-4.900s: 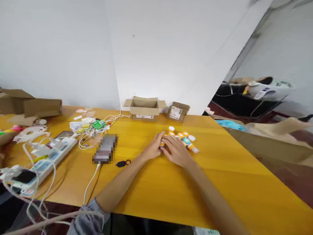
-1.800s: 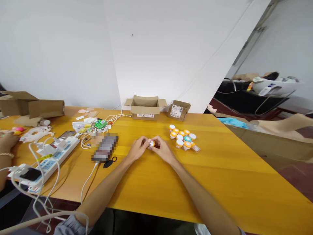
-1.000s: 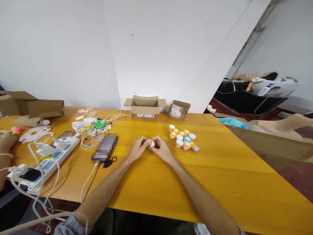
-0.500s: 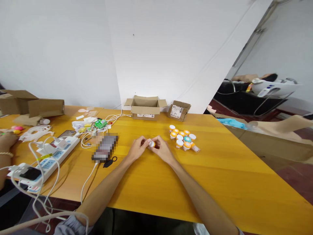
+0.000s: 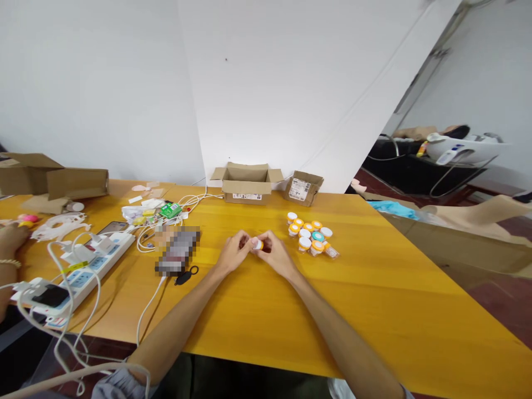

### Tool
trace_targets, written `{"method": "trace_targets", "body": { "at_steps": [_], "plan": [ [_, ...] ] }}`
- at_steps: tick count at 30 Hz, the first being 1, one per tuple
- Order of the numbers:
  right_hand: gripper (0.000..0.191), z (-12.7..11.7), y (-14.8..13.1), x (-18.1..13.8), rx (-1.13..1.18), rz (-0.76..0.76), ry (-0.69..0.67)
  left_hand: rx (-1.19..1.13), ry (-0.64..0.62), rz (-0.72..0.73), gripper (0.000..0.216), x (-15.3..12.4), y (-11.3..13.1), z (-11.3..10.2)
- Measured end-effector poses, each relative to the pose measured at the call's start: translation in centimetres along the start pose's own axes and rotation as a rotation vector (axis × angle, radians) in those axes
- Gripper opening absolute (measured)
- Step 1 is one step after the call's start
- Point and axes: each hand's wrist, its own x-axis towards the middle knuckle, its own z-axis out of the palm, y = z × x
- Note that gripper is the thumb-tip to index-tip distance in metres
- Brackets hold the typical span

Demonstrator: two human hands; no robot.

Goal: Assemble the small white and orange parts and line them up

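Observation:
Between my two hands, just above the wooden table, is a small jar with a white and orange lid. My left hand pinches it from the left, thumb against its side. On the other side my right hand curls its fingers around it. The jar's lower part is covered by my fingers. To the right of my hands stands a cluster of several small clear jars with white, orange and teal lids; one jar lies tipped on its side at the cluster's edge.
An open cardboard box and a smaller box stand by the wall. Left of my hands are a blurred-out phone, a black key-ring tag, cables and a power strip. Another person's hand is at the far left.
My hands keep their place around the jar, with barely any finger movement. The view has shifted very slightly. At the far left, the other person's hand has moved a little.

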Motion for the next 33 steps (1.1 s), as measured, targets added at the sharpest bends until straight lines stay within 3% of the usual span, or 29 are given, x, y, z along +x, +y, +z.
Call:
{"method": "trace_targets", "body": {
  "at_steps": [5,14,24,33],
  "plan": [
    [0.035,-0.20,-0.20,0.08,0.025,0.017,0.012,-0.099,-0.074,0.073,0.038,-0.03,0.05,-0.07],
    [0.043,0.15,-0.34,0.00,0.037,0.047,-0.005,-0.013,-0.019,-0.026,0.040,0.16,-0.16,0.15],
    [0.039,0.03,-0.25,-0.03,0.033,0.037,-0.010,-0.006,-0.041,-0.023,0.044,0.06,-0.15,0.17],
    [0.027,-0.24,0.24,-0.01,0.044,0.016,-0.031,-0.080,-0.114,0.051,0.034,-0.26,0.30,0.01]
  ]
}}
